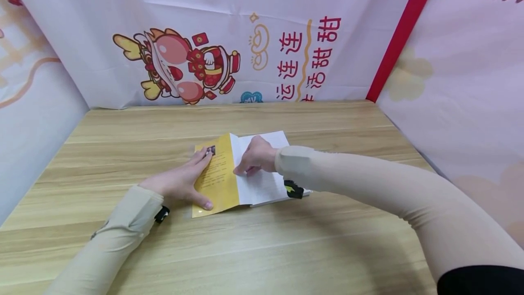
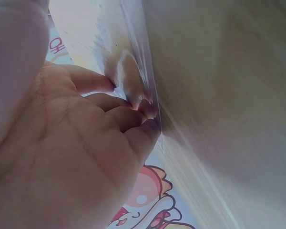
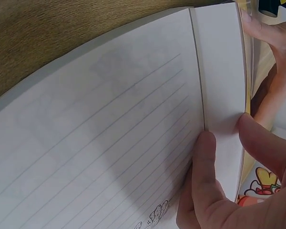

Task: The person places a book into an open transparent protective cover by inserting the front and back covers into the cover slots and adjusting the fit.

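Observation:
A book lies opened on the table, its yellow cover flap [image 1: 223, 181] spread out to the left beside a white page [image 1: 262, 190]. In the right wrist view, ruled lines run across that page [image 3: 109, 124], next to a plain white strip [image 3: 219, 62]. My left hand [image 1: 186, 183] rests on the yellow flap, thumb and fingers spread. A clear plastic cover [image 2: 138, 47] shows at the left hand's fingertips. My right hand [image 1: 255, 156] touches the book near the fold between flap and page. One fingertip is at the strip's outer edge, another at the inner crease, apart from each other.
The wood-grain table [image 1: 327, 240] surrounds the book. A printed cloth [image 1: 348, 58] with a cartoon dragon hangs along the back edge, and more printed cloth [image 1: 458, 81] stands at the right. A black wrist strap [image 1: 294, 189] shows below the right forearm.

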`<move>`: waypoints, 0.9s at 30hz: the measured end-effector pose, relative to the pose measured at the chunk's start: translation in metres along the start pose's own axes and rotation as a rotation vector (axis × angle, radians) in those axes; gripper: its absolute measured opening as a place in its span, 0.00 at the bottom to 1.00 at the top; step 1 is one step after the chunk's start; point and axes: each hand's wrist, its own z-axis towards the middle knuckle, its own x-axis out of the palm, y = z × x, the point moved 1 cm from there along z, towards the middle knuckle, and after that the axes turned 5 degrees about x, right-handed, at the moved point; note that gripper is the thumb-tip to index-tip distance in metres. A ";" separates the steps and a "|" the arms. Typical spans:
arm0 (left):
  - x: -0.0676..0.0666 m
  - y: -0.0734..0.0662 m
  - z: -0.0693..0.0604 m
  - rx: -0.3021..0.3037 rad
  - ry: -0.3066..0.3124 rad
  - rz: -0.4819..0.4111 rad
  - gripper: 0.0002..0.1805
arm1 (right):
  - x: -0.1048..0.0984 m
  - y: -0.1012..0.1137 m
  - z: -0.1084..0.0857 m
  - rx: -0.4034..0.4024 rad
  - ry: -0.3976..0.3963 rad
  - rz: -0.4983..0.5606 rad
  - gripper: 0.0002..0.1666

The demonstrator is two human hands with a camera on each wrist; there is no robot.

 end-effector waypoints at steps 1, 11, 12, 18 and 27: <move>0.000 0.000 0.000 0.001 -0.002 0.001 0.78 | 0.000 0.000 0.000 0.000 -0.001 -0.004 0.18; -0.001 0.000 -0.001 0.009 -0.016 -0.008 0.78 | 0.000 0.005 0.002 -0.003 0.015 -0.022 0.19; -0.001 0.000 -0.001 0.014 -0.020 -0.009 0.78 | 0.000 0.004 0.003 -0.008 0.019 -0.015 0.19; 0.001 0.000 0.001 0.017 -0.017 0.008 0.78 | -0.005 -0.007 0.007 -0.024 0.041 0.007 0.22; 0.003 0.002 0.004 0.013 -0.020 -0.002 0.79 | -0.010 -0.016 0.010 -0.079 0.050 -0.017 0.24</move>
